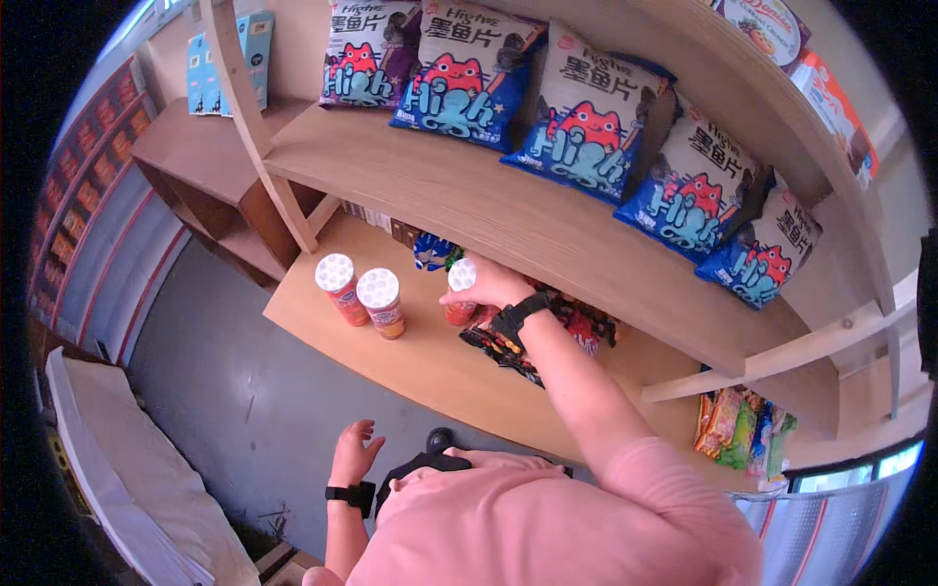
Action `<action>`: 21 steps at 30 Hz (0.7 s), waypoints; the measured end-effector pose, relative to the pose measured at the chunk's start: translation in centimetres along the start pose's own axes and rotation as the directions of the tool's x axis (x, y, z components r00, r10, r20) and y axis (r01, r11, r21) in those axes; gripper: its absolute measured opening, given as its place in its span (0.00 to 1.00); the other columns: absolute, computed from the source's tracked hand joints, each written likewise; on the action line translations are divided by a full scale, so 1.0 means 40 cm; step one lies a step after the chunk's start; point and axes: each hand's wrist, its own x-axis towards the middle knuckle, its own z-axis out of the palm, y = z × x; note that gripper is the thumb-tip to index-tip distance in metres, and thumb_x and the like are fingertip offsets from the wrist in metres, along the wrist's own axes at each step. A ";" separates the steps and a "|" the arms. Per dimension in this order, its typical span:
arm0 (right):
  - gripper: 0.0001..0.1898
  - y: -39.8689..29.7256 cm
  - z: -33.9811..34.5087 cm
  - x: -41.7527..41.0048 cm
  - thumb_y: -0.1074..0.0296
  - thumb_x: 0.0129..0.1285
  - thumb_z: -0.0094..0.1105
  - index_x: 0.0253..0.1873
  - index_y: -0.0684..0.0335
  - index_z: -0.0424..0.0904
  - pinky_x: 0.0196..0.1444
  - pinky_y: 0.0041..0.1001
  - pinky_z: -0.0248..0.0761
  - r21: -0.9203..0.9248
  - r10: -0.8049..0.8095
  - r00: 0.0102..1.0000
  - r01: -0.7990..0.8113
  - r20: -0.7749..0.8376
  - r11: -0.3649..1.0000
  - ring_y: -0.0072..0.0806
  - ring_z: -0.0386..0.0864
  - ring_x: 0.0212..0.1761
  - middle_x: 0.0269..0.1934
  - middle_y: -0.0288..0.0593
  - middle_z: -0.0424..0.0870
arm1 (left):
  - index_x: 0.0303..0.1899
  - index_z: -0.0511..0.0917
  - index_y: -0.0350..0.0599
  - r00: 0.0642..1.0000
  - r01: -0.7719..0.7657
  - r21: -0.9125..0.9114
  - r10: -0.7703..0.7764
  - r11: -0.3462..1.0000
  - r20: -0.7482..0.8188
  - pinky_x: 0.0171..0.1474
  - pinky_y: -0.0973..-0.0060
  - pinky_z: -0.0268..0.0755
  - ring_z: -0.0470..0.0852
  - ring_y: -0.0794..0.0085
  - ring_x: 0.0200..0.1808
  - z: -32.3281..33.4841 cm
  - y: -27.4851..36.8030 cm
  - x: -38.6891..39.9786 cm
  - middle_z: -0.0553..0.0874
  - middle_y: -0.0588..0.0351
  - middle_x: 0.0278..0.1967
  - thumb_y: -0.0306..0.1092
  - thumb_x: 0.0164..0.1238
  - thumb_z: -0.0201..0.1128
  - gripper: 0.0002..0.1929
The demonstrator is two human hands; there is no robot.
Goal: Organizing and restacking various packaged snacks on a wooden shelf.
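Observation:
My right hand (pixel 492 284) is closed around a red canister with a white dotted lid (pixel 462 275), just under the front edge of the upper shelf. Two similar canisters, one at the far left (pixel 341 289) and one beside it (pixel 382 304), stand upright on the wooden lower shelf (pixel 432 373). Dark and red snack packets (pixel 506 351) lie under and beside my right wrist, partly hidden by the forearm. A blue packet (pixel 432 251) is behind the held canister. My left hand (pixel 357 450) hangs over the floor with its fingers apart, holding nothing.
Puffed snack bags (pixel 586 117) stand in a row on the upper shelf (pixel 440 165). Its wooden upright (pixel 253 124) rises at the left, near a brown cabinet (pixel 212 154). More colourful packets (pixel 740 428) are at the right. A slanting wooden brace (pixel 777 355) crosses near them.

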 end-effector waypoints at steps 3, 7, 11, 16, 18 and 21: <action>0.45 -0.002 -0.013 -0.003 0.41 0.39 0.76 0.57 0.70 0.72 0.64 0.39 0.65 -0.109 -0.008 0.997 0.017 0.082 0.994 0.51 0.72 0.62 0.58 0.61 0.75 | 0.49 0.79 0.36 0.998 -0.046 0.018 0.045 0.999 0.040 0.47 0.65 0.78 0.85 0.57 0.42 0.003 0.014 0.034 0.85 0.44 0.42 0.32 0.56 0.72 0.19; 0.39 -0.037 -0.007 -0.020 0.45 0.40 0.74 0.53 0.69 0.76 0.63 0.37 0.67 -0.095 0.086 0.994 -0.079 0.070 0.992 0.50 0.75 0.58 0.55 0.60 0.76 | 0.48 0.80 0.37 0.990 -0.143 0.041 0.142 0.989 0.026 0.47 0.65 0.78 0.85 0.57 0.42 -0.004 0.039 0.072 0.85 0.44 0.41 0.32 0.56 0.72 0.18; 0.31 -0.081 0.006 -0.070 0.59 0.36 0.74 0.49 0.66 0.76 0.60 0.47 0.68 -0.296 -0.031 0.996 0.006 -0.079 0.955 0.59 0.73 0.57 0.48 0.64 0.77 | 0.47 0.80 0.36 0.987 -0.156 0.003 0.156 0.988 -0.045 0.47 0.64 0.78 0.85 0.58 0.42 -0.039 0.059 0.109 0.85 0.44 0.40 0.31 0.56 0.71 0.17; 0.33 -0.128 0.008 -0.139 0.60 0.33 0.77 0.49 0.67 0.80 0.73 0.54 0.51 -0.325 -0.214 0.971 0.170 -0.105 0.930 0.68 0.49 0.72 0.69 0.68 0.51 | 0.46 0.79 0.36 0.965 -0.127 0.042 0.133 0.991 -0.224 0.46 0.65 0.78 0.85 0.58 0.39 -0.127 0.116 0.171 0.85 0.47 0.37 0.31 0.55 0.72 0.17; 0.32 -0.150 0.005 -0.174 0.60 0.34 0.77 0.49 0.67 0.80 0.72 0.55 0.52 -0.295 -0.243 0.966 0.207 -0.092 0.933 0.69 0.49 0.72 0.69 0.69 0.51 | 0.48 0.79 0.38 0.891 -0.140 -0.005 0.124 0.990 -0.437 0.47 0.65 0.77 0.84 0.59 0.43 -0.172 0.164 0.200 0.84 0.46 0.44 0.31 0.56 0.72 0.19; 0.30 -0.190 0.003 -0.247 0.60 0.37 0.76 0.48 0.66 0.80 0.72 0.58 0.49 -0.250 -0.231 0.971 0.209 -0.060 0.945 0.70 0.48 0.72 0.70 0.69 0.50 | 0.52 0.78 0.42 0.795 -0.304 0.099 0.310 0.947 -0.522 0.52 0.64 0.76 0.80 0.56 0.54 -0.238 0.252 0.238 0.78 0.44 0.57 0.35 0.54 0.74 0.23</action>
